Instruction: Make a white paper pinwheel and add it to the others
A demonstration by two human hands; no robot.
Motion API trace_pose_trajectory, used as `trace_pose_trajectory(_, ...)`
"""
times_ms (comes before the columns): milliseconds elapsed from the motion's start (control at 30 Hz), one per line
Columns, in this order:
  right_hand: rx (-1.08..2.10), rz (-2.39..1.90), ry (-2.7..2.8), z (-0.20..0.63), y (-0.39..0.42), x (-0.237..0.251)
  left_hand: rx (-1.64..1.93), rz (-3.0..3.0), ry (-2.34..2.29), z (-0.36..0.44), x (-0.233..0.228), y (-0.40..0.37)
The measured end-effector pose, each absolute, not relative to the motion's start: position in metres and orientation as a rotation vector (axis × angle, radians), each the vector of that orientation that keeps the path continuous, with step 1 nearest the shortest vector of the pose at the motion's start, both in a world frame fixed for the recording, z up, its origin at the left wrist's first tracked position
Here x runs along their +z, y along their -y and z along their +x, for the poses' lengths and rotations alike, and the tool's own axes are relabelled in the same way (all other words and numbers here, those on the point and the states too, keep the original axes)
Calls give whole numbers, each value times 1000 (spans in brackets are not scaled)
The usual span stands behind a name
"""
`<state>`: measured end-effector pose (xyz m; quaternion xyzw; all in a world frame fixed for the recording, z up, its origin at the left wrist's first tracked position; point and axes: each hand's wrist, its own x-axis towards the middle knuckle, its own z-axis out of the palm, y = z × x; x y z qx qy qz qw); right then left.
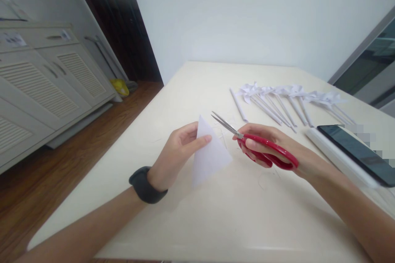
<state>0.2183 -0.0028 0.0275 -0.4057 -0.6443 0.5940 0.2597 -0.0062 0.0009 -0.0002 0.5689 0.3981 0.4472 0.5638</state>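
My left hand (pixel 185 148) pinches a white piece of paper (pixel 210 162) between thumb and fingers; the paper has a triangular outline and is held above the table. My right hand (pixel 262 139) is closed around the red handles of a pair of scissors (pixel 226 124). The slim metal blades point up and left toward the paper's upper tip, with a small gap between them and the paper. The blades look nearly closed. Thin paper slivers lie on the table under and around both hands.
On the white table (pixel 173 222), several white paper pinwheels (pixel 271 98) on rolled sticks lie at the back right, beside a loose paper stick (pixel 238 104). A phone (pixel 358 152) rests on a white stack at the right. A louvred cabinet (pixel 55 78) stands at the left.
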Motion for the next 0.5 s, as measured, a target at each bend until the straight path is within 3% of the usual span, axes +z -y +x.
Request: trace_pose_trajectory(500, 1750, -970, 1848, 206, 11, 19, 996, 1254, -896, -5, 2, -1)
